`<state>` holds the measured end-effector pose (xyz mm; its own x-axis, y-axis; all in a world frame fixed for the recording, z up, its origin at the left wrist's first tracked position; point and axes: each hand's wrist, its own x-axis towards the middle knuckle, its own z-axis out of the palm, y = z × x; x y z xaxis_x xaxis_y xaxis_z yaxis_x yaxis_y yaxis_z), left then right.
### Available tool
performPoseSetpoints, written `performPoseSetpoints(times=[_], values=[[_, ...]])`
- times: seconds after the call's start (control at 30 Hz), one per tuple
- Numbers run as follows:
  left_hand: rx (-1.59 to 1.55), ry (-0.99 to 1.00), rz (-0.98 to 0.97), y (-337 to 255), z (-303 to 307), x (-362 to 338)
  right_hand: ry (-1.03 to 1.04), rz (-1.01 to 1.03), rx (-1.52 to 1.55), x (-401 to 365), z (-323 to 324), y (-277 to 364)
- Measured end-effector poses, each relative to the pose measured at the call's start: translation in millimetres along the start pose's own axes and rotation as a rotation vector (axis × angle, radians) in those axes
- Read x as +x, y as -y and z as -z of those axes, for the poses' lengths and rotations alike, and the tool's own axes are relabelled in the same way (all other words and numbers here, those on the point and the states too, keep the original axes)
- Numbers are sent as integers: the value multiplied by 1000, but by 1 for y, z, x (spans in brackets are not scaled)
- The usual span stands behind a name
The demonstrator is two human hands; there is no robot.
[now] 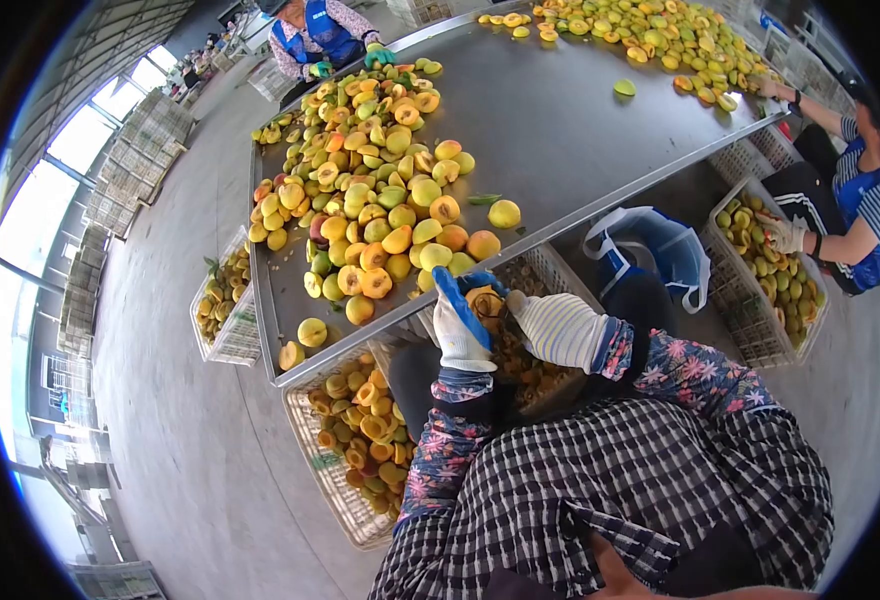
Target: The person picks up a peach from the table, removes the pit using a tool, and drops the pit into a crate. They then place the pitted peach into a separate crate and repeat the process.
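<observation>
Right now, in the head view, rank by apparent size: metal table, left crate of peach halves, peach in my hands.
1. metal table
2. left crate of peach halves
3. peach, smallest though nearest

Peach pile (380,190) crowds table (580,130) edge; middle lies open.

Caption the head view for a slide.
Gloved left hand grips a peach beside the right hand at the edge of a metal table piled with peaches, crates below.

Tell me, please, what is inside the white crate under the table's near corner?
Halved yellow-orange peaches fill the white plastic crate. Its far end is covered by the grey metal table, its right side by the floral left sleeve.
</observation>
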<state>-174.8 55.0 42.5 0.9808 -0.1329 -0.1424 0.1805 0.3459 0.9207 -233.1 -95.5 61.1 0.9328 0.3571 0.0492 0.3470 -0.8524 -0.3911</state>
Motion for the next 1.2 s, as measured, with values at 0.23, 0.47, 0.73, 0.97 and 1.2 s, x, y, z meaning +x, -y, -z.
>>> performPoseSetpoints(times=[0.23, 0.47, 0.73, 0.97, 1.2], values=[[-107, -20, 47, 1, 0, 5, 32, -5, 188, 0, -14, -8], [-376, 231, 21, 0, 5, 6, 86, -83, 696, 9, -19, -10], [-405, 92, 54, 10, 10, 4, 264, -172, 211, 6, 18, 13], [-282, 8, 49, 6, 6, 3, -7, 19, 424, 8, -54, -9], [-147, 48, 131, -2, 9, 4, 134, -95, 292, 0, -7, 5]])
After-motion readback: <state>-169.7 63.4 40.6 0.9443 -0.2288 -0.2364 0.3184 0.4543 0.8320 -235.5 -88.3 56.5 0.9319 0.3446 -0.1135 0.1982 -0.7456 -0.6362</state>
